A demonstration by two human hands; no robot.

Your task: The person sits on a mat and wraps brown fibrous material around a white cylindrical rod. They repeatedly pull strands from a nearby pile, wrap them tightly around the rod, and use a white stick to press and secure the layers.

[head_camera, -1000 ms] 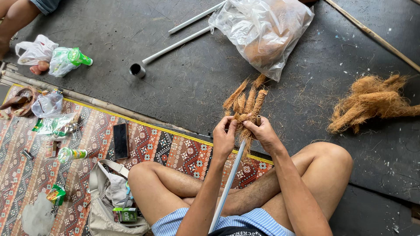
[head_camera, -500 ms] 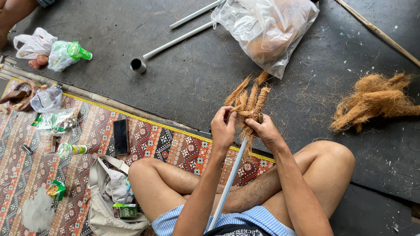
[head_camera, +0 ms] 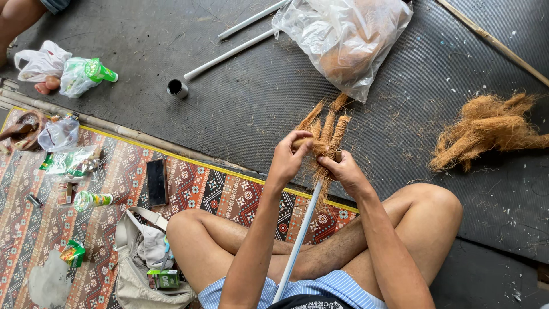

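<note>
My left hand [head_camera: 287,162] pinches the coir bundle [head_camera: 324,134] against the pipe [head_camera: 298,240] top, fingers curled tight so fibres don't slip. Right hand [head_camera: 343,171] wraps pipe + fibre base, w/ strands fanning out beyond my fingertips. Loose coir [head_camera: 486,129] lies well right of them; bag [head_camera: 343,37] beyond.

green carton [head_camera: 164,278] — dark phone [head_camera: 156,182] on mat [head_camera: 240,197]

Seated cross-legged; both forearms reach forward. Left hand [head_camera: 287,160] and right hand [head_camera: 343,170] close together, fingers curled in grip.
</note>
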